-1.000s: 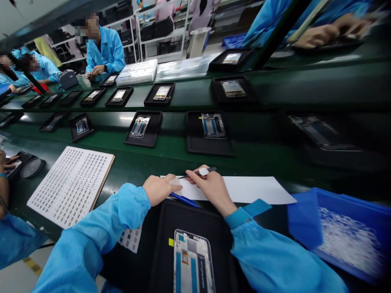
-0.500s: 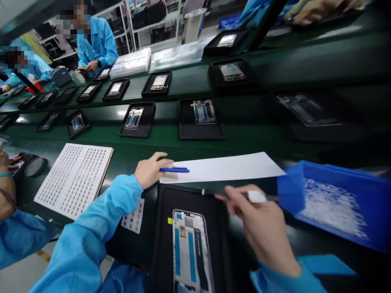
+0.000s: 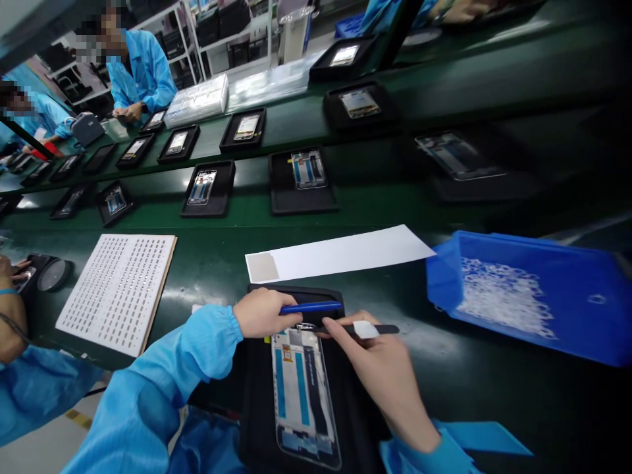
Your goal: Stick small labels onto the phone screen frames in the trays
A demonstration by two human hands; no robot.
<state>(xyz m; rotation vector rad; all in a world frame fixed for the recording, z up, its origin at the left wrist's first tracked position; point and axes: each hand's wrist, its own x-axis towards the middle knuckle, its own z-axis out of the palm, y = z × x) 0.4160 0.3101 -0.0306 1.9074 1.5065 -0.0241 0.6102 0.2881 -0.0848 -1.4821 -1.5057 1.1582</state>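
Note:
A phone frame (image 3: pixel 301 388) lies in a black tray (image 3: pixel 257 408) right in front of me. My left hand (image 3: pixel 261 313) is closed round a blue pen-like tool (image 3: pixel 311 307), held across the top end of the frame. My right hand (image 3: pixel 382 368) pinches black tweezers (image 3: pixel 375 328) with a white tag; their tip rests at the frame's top edge, just under the blue tool. Beyond the tray lies a white paper strip (image 3: pixel 345 253) with a small grey patch at its left end.
A white perforated sheet (image 3: pixel 118 289) lies to the left. A blue bin (image 3: pixel 533 296) of small white pieces stands at the right. Several black trays with phone frames (image 3: pixel 302 179) ride the green belt beyond. Another person's hands (image 3: pixel 10 276) work at the far left; people in blue sit across.
Both hands came back from the white strip to the top of the phone frame. My left hand took the blue tool off the strip; my right brought the tweezers in from the right.

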